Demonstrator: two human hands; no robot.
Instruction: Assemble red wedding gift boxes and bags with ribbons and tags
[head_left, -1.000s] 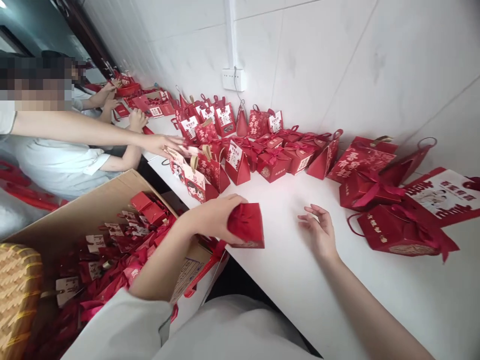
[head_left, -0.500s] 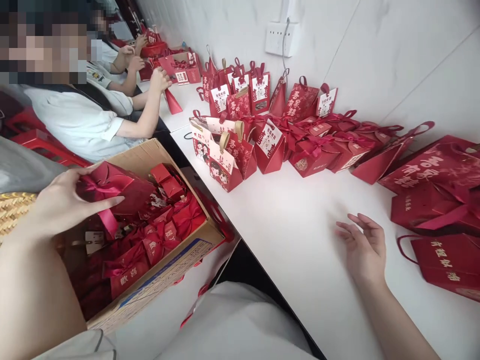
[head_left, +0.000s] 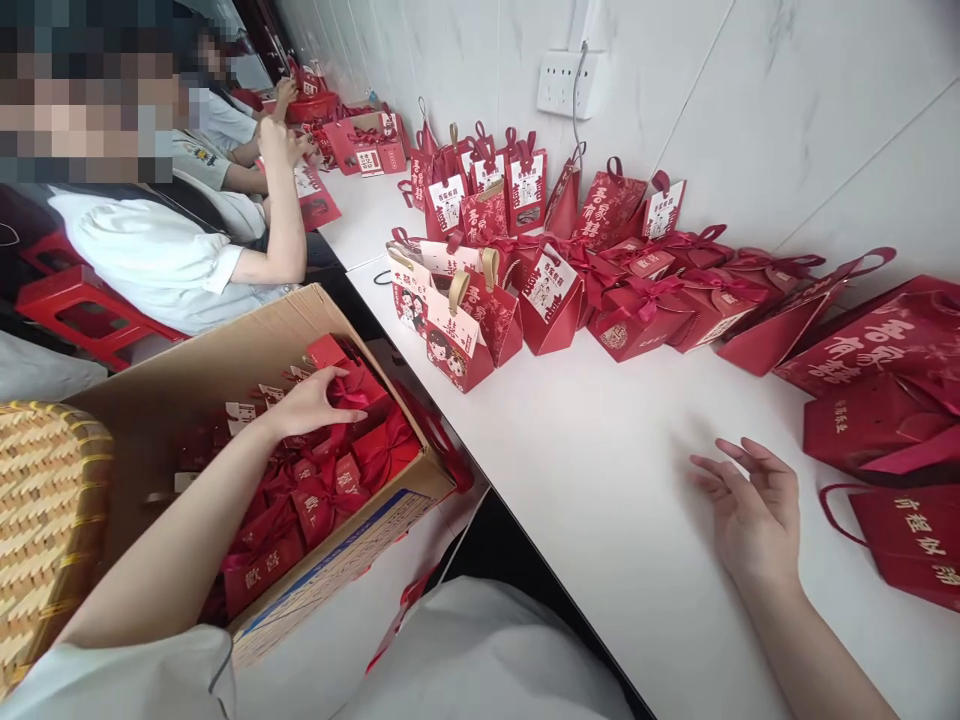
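Observation:
My left hand (head_left: pixel 306 404) reaches into a cardboard carton (head_left: pixel 397 497), at its far right part. Its thumb and fingers are bent around the ribbon bow on top of a red gift box (head_left: pixel 365 388). The underside of that box is hidden among the others. Several more red gift boxes (head_left: pixel 264 573) with ribbons and gold lettering lie in the carton. Over the white table (head_left: pixel 592 500) my right hand (head_left: pixel 754 510) holds nothing, its fingers apart and loosely bent. Nearest to it are red ribboned boxes (head_left: pixel 911 535) at the right edge.
Red and pink gift boxes (head_left: pixel 551 300) stand along the wall side of the table. A woven bamboo basket (head_left: pixel 52 530) is at the left. Co-workers (head_left: pixel 150 235) sit further down, near a red stool (head_left: pixel 90 310). A power socket (head_left: pixel 566 85) is on the wall.
My left hand has moved right and away from me, lowering the ribboned gift box among the others in the carton. My right hand stays over the table. A co-worker's hand has moved.

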